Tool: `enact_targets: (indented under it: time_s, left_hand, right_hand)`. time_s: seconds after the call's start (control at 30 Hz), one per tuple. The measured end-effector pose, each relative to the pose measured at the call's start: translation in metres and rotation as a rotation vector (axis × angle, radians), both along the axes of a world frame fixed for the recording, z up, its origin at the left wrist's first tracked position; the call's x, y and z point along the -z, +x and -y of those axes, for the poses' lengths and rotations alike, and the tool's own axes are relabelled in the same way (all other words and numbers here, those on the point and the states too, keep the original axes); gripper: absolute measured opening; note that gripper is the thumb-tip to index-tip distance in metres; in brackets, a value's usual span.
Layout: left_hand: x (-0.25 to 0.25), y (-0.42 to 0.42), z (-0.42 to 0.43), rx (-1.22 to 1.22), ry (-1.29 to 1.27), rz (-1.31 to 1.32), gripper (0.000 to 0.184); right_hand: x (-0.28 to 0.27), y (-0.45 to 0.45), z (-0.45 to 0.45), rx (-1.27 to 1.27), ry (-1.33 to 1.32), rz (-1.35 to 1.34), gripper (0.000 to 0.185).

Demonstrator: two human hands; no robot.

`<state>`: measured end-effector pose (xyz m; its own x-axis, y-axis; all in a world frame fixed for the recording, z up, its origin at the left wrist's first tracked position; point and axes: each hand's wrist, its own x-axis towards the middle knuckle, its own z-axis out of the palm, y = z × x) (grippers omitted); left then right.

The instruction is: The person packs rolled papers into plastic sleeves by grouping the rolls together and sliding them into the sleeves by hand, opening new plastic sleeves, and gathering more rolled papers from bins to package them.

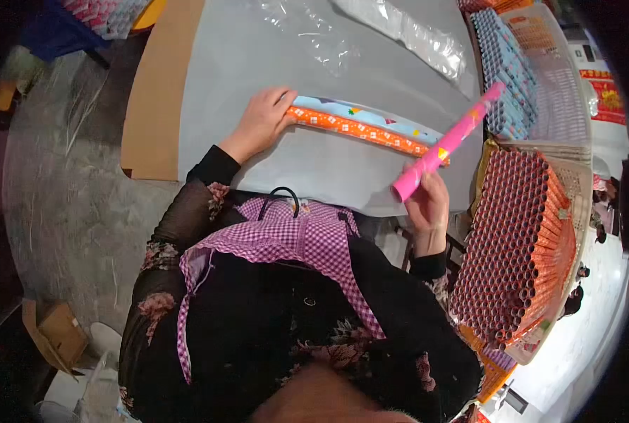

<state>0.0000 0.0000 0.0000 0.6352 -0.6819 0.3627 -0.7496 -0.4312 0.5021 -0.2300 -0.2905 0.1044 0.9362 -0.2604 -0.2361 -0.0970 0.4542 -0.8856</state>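
My right hand grips a pink patterned paper roll near its lower end, the roll tilted up to the right. On the grey table lie a light blue patterned roll and an orange roll with white marks, side by side. My left hand is wrapped round the left ends of these two. The pink roll crosses over their right ends and covers part of them; whether it touches them I cannot tell.
Clear plastic sleeves lie at the table's far side. Cardboard covers its left edge. On the right stand a white basket with blue rolls and another holding many orange rolls.
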Motion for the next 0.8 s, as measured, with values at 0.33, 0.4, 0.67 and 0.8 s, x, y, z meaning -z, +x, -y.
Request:
enact_targets:
  time_s: [0.33,0.4,0.67,0.8]
  left_hand:
    - [0.003,0.004,0.002,0.011,-0.078,0.0,0.056]
    - [0.005,0.003,0.002,0.03,-0.084,0.039,0.057]
    - [0.002,0.003,-0.001,0.048,-0.054,0.009,0.065]
    - [-0.001,0.006,-0.002,0.095,-0.064,0.011,0.072]
  right_hand:
    - [0.034,0.117,-0.093,0.151,0.144,-0.282,0.027]
    - [0.036,0.127,-0.099,0.11,0.234,-0.368,0.024]
    - [0.04,0.141,-0.095,0.142,0.334,-0.47,0.021]
    - [0.0,0.138,-0.108,0.049,0.218,-0.405,0.021]
